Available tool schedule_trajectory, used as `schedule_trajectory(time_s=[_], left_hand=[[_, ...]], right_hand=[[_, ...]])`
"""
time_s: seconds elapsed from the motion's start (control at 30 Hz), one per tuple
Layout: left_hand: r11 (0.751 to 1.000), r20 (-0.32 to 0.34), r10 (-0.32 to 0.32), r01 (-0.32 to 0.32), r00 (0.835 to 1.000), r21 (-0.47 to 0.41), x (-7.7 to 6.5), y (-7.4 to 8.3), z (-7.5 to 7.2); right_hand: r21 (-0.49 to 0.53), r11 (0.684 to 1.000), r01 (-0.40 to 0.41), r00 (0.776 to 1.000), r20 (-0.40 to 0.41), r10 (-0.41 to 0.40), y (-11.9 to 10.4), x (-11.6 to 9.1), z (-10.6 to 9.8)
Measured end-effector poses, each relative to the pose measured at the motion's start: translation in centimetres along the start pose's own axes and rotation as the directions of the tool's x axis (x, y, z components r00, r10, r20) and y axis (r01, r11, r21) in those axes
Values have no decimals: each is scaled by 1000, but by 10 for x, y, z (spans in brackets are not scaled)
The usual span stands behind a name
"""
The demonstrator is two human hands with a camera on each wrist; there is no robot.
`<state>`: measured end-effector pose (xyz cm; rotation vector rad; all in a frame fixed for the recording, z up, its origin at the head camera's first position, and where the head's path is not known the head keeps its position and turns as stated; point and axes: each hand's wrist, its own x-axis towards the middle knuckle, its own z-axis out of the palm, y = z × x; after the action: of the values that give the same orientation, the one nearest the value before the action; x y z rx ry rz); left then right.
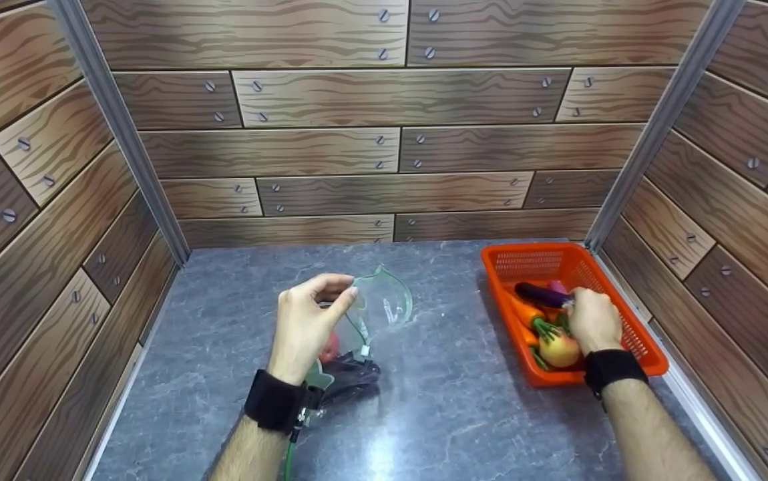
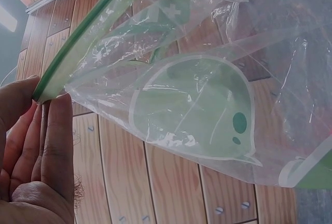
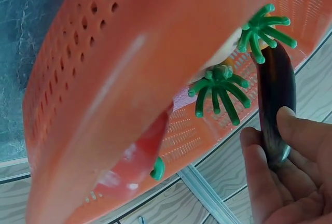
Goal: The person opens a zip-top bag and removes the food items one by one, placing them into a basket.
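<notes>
My left hand point(image 1: 304, 321) pinches the rim of a clear plastic zip bag point(image 2: 192, 110) with a green zip strip and printed green shapes. Through the bag in the head view, a round red thing point(image 1: 330, 347) shows beside the wrist. My right hand point(image 1: 594, 321) reaches into the orange basket point(image 1: 654, 366) and holds a dark purple eggplant point(image 1: 539, 294) by one end. In the right wrist view, thumb and fingers close around the lower tip of the eggplant point(image 3: 277, 89).
Carrots point(image 1: 526, 311) with green tops and a round yellowish vegetable point(image 1: 559, 349) lie in the basket. A shiny red vegetable point(image 3: 129, 167) with a green stem is also inside. Wood-patterned walls point(image 1: 330, 100) surround the grey tabletop point(image 1: 444, 401).
</notes>
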<state>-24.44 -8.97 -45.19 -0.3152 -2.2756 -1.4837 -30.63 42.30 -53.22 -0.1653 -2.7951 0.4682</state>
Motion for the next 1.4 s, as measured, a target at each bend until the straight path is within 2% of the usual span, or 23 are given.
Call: schedule_trajectory(time_s=[0.3, 0.7, 0.87, 1.13, 1.4], left_hand=[[1000, -2, -3, 3, 1000, -1, 0, -1, 1], [1000, 14, -15, 15, 1000, -18, -2, -2, 0], [1000, 11, -19, 19, 1000, -16, -2, -3, 0], [1000, 5, -14, 14, 1000, -12, -3, -5, 0], [1000, 8, -21, 22, 1000, -14, -4, -6, -1]], right_hand=[[-1, 1000, -8, 999, 37, 8, 9, -2, 4], [7, 1000, -18, 994, 107, 17, 8, -2, 3], [14, 1000, -10, 995, 97, 9, 5, -2, 1], [61, 995, 76, 997, 3, -76, -22, -2, -7], [128, 981, 145, 989, -46, -140, -66, -3, -17]])
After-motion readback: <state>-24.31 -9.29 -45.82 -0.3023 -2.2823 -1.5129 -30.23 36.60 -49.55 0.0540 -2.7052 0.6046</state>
